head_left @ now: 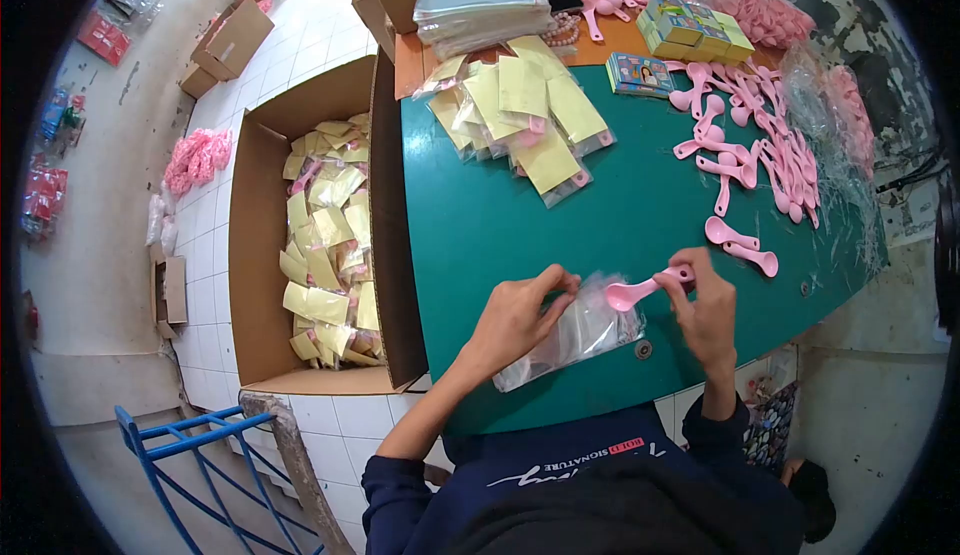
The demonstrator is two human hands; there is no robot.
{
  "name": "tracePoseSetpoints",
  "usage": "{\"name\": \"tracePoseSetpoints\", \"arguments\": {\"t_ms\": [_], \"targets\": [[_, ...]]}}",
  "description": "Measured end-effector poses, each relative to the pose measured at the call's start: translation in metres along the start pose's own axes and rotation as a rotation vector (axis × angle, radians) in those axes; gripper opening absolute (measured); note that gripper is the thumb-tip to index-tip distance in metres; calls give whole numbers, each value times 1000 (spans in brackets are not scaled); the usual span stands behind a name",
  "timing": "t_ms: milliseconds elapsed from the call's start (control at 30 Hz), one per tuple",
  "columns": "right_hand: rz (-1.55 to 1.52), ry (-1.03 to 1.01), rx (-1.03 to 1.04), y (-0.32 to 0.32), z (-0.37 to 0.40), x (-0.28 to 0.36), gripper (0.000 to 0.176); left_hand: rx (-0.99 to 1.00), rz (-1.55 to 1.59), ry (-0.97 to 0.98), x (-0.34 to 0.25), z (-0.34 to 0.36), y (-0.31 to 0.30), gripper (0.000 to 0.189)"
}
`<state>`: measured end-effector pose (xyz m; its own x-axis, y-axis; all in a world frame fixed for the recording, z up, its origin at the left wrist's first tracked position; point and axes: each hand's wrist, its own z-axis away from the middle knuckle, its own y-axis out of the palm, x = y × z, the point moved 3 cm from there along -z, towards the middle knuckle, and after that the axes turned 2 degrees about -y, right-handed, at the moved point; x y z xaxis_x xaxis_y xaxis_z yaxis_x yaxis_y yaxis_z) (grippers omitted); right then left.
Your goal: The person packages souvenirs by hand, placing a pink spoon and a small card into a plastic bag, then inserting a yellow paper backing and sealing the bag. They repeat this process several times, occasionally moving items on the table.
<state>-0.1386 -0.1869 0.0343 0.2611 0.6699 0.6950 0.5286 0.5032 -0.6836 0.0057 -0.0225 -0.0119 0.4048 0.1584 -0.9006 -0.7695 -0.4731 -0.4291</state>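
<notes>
My left hand (515, 315) pinches the top edge of a clear plastic bag (580, 335) that lies on the green table (500, 225) near its front edge. My right hand (705, 305) holds a pink plastic spoon (640, 292) by its handle, with the bowl pointing left at the bag's mouth. Two more pink spoons (742, 240) lie just beyond my right hand.
A pile of pink spoons (760, 145) covers the table's right side. Filled bags with yellow cards (525, 115) are stacked at the back middle. A large cardboard box (255, 255) of such packets stands on the floor to the left. Small colourful boxes (690, 30) sit at the back.
</notes>
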Motion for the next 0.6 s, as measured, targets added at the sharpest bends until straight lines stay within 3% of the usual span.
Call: {"name": "tracePoseSetpoints", "arguments": {"t_ms": [100, 200, 500, 600], "targets": [[16, 27, -11, 0, 1, -6, 17, -35, 173, 37, -13, 10, -20, 11], [-79, 10, 27, -1, -2, 1, 15, 54, 610, -144, 2, 18, -23, 15], [-626, -42, -236, -2, -13, 35, 21, 45, 687, -266, 0, 15, -20, 25], [-605, -46, -160, 1, -14, 43, 22, 25, 633, -263, -5, 17, -24, 28]]}}
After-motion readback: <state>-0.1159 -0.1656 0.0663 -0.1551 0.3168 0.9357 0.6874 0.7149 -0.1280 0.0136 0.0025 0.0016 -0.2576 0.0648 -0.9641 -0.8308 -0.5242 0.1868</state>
